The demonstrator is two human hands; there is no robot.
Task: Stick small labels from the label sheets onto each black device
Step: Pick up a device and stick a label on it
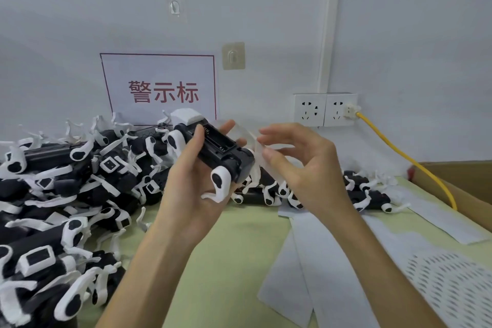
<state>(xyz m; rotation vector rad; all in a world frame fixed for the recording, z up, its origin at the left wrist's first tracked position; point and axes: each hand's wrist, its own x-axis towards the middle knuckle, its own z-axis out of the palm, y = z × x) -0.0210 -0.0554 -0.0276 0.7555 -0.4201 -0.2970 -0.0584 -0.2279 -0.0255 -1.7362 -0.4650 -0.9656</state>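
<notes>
Over the green desk, left hand is gripping a black device while right hand is pinching a label strip.

black device tilting aloft, open bay facing up | device pile lying left, white-wrapped | label sheets lying flat right

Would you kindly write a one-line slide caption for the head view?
Left hand grips a black device while the right hand pinches a pale strip beside it.

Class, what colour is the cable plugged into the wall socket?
Yellow. The cable leaving the wall socket shows best in the head view.
</notes>
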